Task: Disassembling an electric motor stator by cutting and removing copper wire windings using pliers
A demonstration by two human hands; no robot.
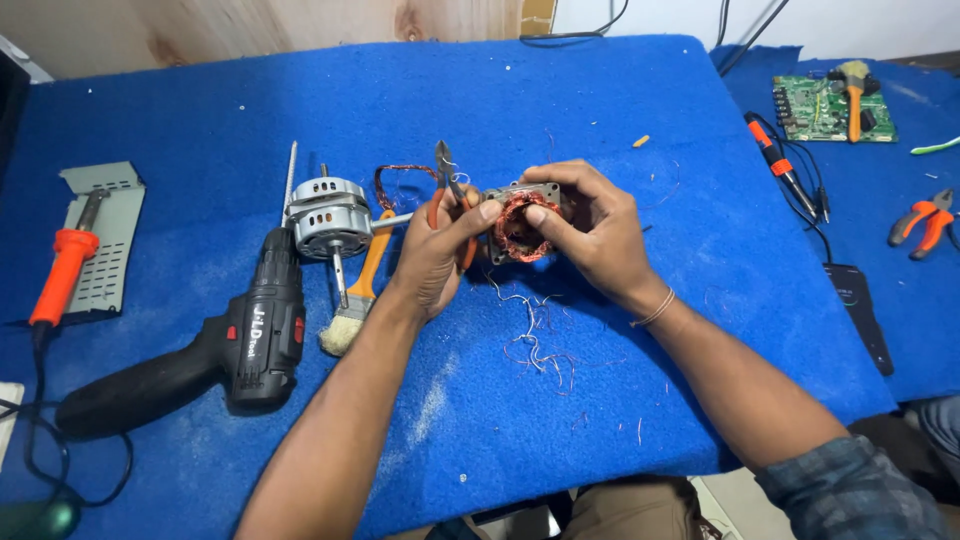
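My right hand (590, 225) grips a small motor stator (518, 222), a square metal frame with copper-red windings, held just above the blue cloth (560, 90). My left hand (435, 250) holds orange-handled cutting pliers (445, 175), jaws pointing up and away, while its thumb presses on the stator's winding. Cut strands of thin wire (535, 340) lie on the cloth below both hands. A loop of copper wire (395, 180) lies just behind the left hand.
To the left lie a silver motor housing with shaft (328, 215), an orange-handled brush (355, 300), a black cordless drill (240, 345), and a soldering iron (62, 265) on a metal stand. At right are a second soldering iron (780, 165), a circuit board (830, 108), and orange pliers (925, 220).
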